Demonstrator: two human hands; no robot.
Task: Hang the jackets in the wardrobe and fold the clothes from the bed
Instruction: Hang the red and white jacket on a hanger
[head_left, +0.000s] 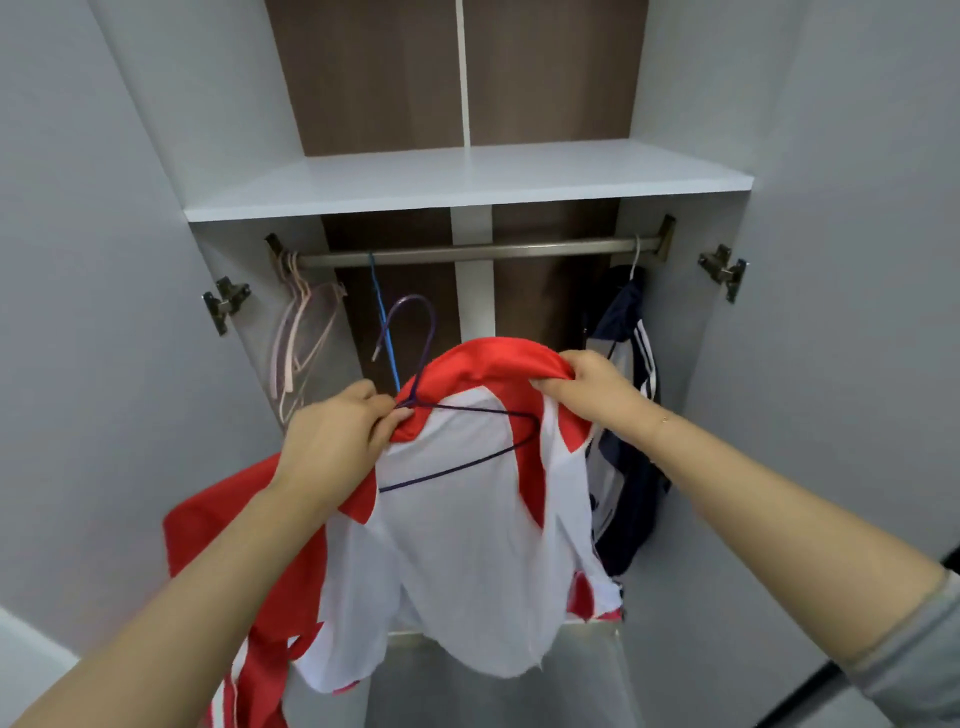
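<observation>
We hold red-white jacket (467, 499) before wardrobe rail (467, 250); left hand (337, 436) pinches collar plus purple hanger (426, 364) neck; right hand (587, 384) grips collar; only one shoulder looks seated, so jacket may slide off; hook may snag blue hanger (382, 317).

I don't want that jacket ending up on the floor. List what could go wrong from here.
1. The purple hanger sits only partly inside the red and white jacket; one shoulder may slip off when lifted.
2. The left hand pinches hanger neck and collar together, so the hook could snag fabric.
3. The loose red sleeve may catch the navy jacket hanging from the rail.
</observation>
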